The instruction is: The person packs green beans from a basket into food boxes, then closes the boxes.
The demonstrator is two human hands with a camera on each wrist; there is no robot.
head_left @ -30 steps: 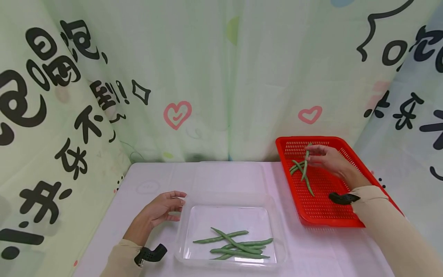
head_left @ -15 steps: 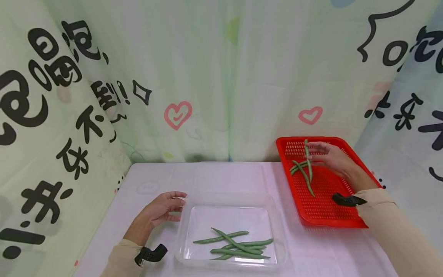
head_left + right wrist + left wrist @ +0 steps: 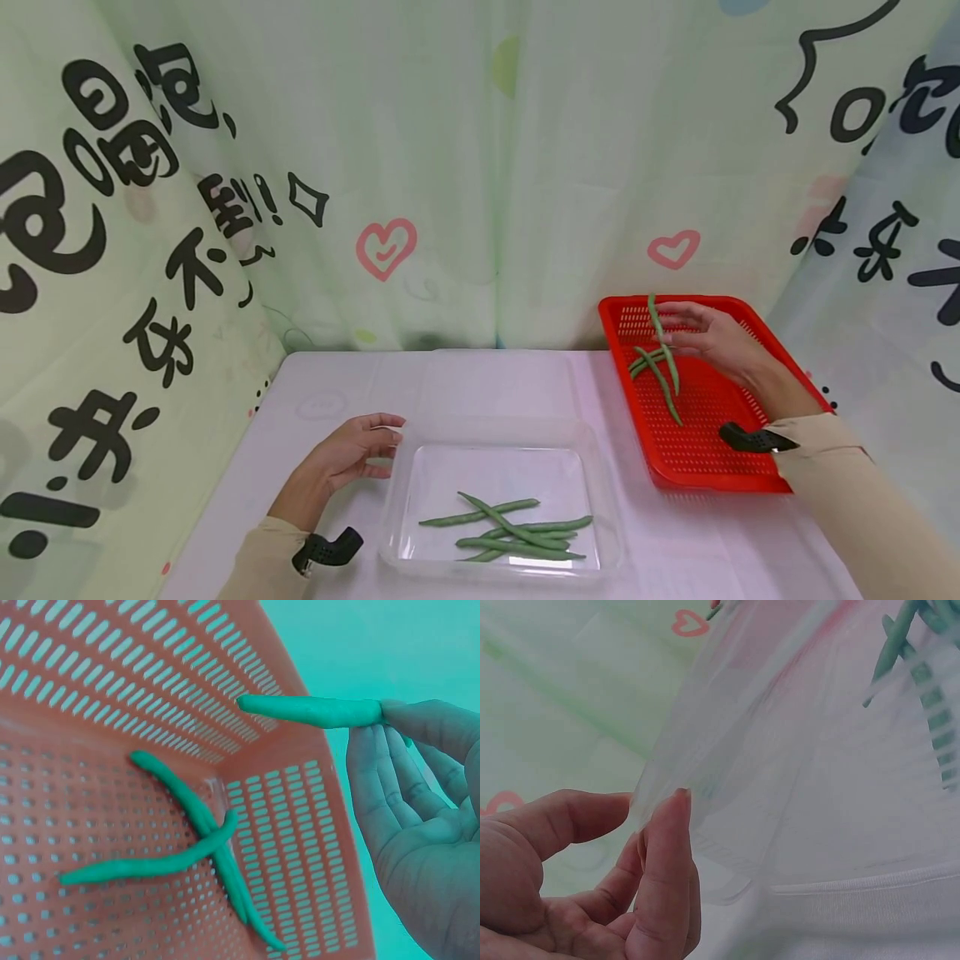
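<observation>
A green bean (image 3: 672,367) is pinched between the thumb and fingers of my right hand (image 3: 716,342), held over the back part of the red basket (image 3: 735,467). In the right wrist view this held bean (image 3: 311,711) lies across the basket's rim, above several other green beans (image 3: 187,799) crossing on the basket floor. My left hand (image 3: 358,450) grips the left back corner of a clear plastic box (image 3: 495,431); in the left wrist view its thumb (image 3: 585,814) and fingers stand on either side of the edge. Several green beans (image 3: 517,533) lie crossed inside this box.
Under both containers is a table with a pale cloth (image 3: 330,383). Printed curtains (image 3: 450,167) hang behind the table and along both sides. The red basket stands to the right of the clear box, a little farther back.
In my right hand the bean has turned and risen, its upper end now leaning left above the basket's back rim. My left hand and the clear box have stayed put.
</observation>
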